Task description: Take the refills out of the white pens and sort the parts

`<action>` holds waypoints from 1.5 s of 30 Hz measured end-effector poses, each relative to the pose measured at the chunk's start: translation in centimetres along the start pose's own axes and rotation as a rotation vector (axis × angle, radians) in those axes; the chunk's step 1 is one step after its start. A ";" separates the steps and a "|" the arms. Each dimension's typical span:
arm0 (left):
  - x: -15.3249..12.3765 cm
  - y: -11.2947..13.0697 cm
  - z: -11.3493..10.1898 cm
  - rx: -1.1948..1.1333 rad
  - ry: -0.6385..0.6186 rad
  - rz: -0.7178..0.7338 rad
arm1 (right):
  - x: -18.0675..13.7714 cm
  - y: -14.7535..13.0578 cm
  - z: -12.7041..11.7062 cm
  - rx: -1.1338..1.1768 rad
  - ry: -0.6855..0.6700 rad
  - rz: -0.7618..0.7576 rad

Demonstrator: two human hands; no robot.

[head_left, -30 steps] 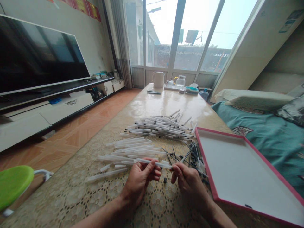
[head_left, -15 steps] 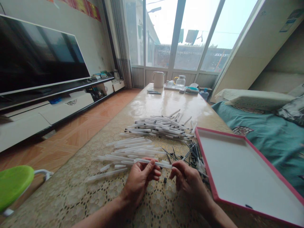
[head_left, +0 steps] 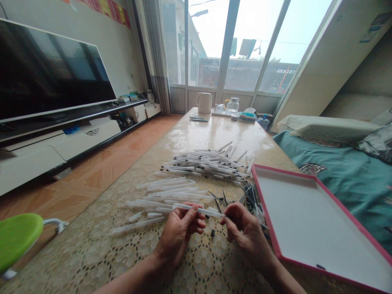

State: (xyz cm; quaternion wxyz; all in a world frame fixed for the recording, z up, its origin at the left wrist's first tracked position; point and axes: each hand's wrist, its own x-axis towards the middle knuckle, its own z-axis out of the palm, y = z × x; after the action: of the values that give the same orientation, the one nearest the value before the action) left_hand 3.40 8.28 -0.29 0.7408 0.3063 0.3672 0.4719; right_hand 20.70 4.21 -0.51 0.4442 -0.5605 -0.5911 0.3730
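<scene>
My left hand (head_left: 179, 232) pinches a clear plastic pen barrel (head_left: 200, 210) that lies level over the table. My right hand (head_left: 245, 230) is closed at the barrel's right end, its fingertips pinched on it; what else they hold is too small to tell. Just beyond the hands lie several empty clear barrels (head_left: 167, 192). To the right of those is a loose heap of thin black refills (head_left: 249, 200). Farther back sits a pile of pens with black parts (head_left: 211, 165). A small black cap (head_left: 212, 233) lies on the cloth between my hands.
A shallow white tray with a pink rim (head_left: 275, 245) lies at the right. The long table (head_left: 214, 130) carries a lace-patterned cover, with a white jug (head_left: 204, 102) and a glass pot (head_left: 232, 105) at its far end. A green stool (head_left: 18, 239) stands at the lower left, a bed (head_left: 346, 175) at the right.
My right hand has slid slightly left and up along the barrel's end. The left hand and the piles have stayed where they were.
</scene>
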 end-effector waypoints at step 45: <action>0.6 2.6 -0.8 0.184 0.315 0.337 | 12.7 -2.2 2.3 -0.959 -0.054 -0.240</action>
State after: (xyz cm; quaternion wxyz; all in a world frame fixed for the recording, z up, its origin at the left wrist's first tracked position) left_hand 1.68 9.88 1.15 0.5542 0.3519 0.4634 0.5953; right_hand 18.10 16.76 2.17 0.1604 -0.6198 -0.7680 0.0195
